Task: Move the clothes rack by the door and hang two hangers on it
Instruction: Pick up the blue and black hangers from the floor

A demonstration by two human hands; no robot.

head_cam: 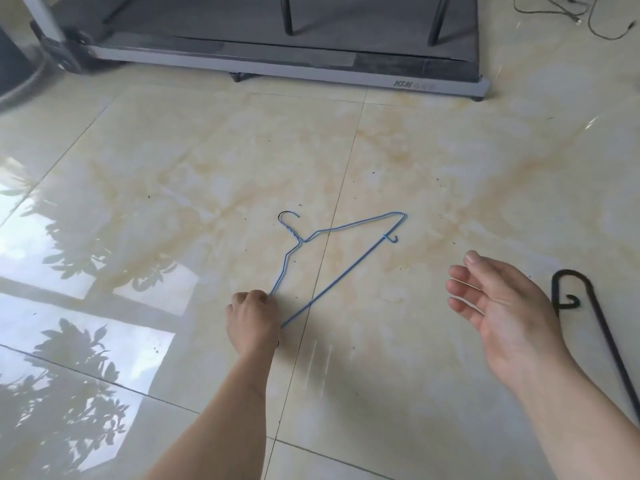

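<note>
A thin blue wire hanger (pixel 341 263) lies low over the glossy beige floor tiles, hook pointing away from me. My left hand (pixel 252 318) is closed around its near left corner. My right hand (pixel 502 306) hovers to the right of the hanger with its fingers spread and palm facing left, holding nothing. A black hanger (pixel 602 327) lies on the floor at the right edge, just past my right hand, with its curled end near my fingers. No clothes rack shows in this view.
A grey treadmill (pixel 311 69) with a dark belt spans the top of the view. Two dark legs (pixel 287 15) stand on its deck. Thin cables (pixel 571 15) trail over the floor at the top right. A dark round base (pixel 17 64) sits at the far left.
</note>
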